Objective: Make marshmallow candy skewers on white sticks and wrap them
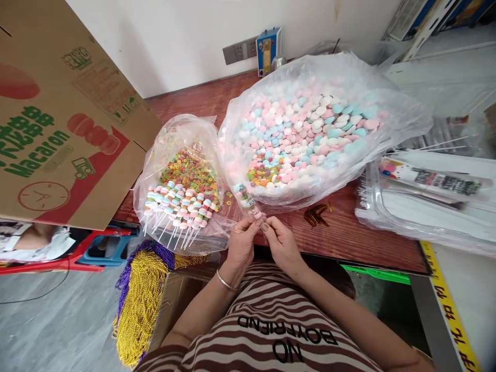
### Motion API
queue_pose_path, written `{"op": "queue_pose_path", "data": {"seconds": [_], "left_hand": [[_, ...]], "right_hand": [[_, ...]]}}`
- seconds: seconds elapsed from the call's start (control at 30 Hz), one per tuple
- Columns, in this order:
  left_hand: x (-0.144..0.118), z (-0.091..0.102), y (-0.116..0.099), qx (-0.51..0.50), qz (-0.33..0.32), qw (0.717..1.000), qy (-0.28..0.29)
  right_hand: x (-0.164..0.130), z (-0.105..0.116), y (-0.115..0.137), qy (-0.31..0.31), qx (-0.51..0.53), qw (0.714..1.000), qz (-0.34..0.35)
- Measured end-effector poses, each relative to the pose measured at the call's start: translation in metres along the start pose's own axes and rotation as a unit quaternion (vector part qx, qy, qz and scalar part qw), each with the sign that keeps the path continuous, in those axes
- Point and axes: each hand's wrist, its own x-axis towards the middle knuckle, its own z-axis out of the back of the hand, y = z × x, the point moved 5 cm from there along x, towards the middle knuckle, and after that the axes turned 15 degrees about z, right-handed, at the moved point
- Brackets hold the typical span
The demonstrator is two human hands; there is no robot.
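Note:
Both hands meet at the table's front edge, around a small printed clear candy wrapper (245, 199) that points away from me. My left hand (241, 240) pinches its near end, fingers closed. Closed against the same end is my right hand (282, 243), thumb and fingers pressed together. Pink shows inside the wrapper near the fingertips; the rest of its contents is too small to make out. To the left, candy skewers on white sticks (182, 204) lie in a clear bag with loose colourful candy rings (189, 170). Beyond my hands spreads a large plastic bag of pastel candies (294, 134).
A large cardboard box (77, 124) stands at left. Flat printed wrappers (430, 178) and white sticks lie in plastic at right. Gold twist ties (316, 214) rest on the table (383, 235). Gold and purple bead strands (143, 299) hang below left. A blue device (268, 51) stands by the wall.

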Motion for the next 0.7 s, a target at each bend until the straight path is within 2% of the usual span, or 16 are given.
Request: {"op": "queue_pose_path", "data": {"seconds": [0.03,0.1,0.2,0.27,0.3,0.33,0.4,0.43,0.47,0.57,0.7], "left_hand": [[-0.001,-0.002,0.0,0.003,0.009,1.0,0.013],[-0.002,-0.007,0.003,0.003,0.061,0.995,0.074],[-0.003,-0.01,0.009,0.003,0.135,0.976,0.169],[-0.001,-0.006,0.011,0.007,0.148,0.972,0.184],[0.001,-0.003,0.012,0.011,0.144,0.973,0.179],[0.003,0.0,0.011,0.016,0.133,0.977,0.167],[0.006,0.009,0.005,0.024,0.084,0.988,0.127],[0.007,0.015,-0.001,0.027,0.053,0.993,0.102],[0.008,0.021,-0.007,0.032,0.023,0.996,0.077],[0.007,0.034,-0.021,0.062,-0.041,0.997,0.025],[0.001,0.037,-0.025,0.116,-0.084,0.99,0.009]], "right_hand": [[-0.001,-0.002,-0.002,-0.001,0.031,0.999,-0.011],[-0.005,-0.009,-0.01,0.008,0.148,0.987,-0.068],[-0.012,-0.021,-0.021,0.041,0.314,0.934,-0.165],[-0.016,-0.019,-0.024,0.071,0.339,0.918,-0.195],[-0.018,-0.015,-0.024,0.09,0.314,0.925,-0.192],[-0.019,-0.006,-0.023,0.108,0.257,0.944,-0.175],[-0.021,0.019,-0.019,0.127,0.053,0.985,-0.106],[-0.022,0.035,-0.016,0.119,-0.076,0.988,-0.065],[-0.023,0.05,-0.012,0.102,-0.202,0.974,-0.032],[-0.025,0.08,-0.01,0.071,-0.472,0.878,-0.013],[-0.013,0.077,-0.023,0.139,-0.644,0.752,-0.029]]}}
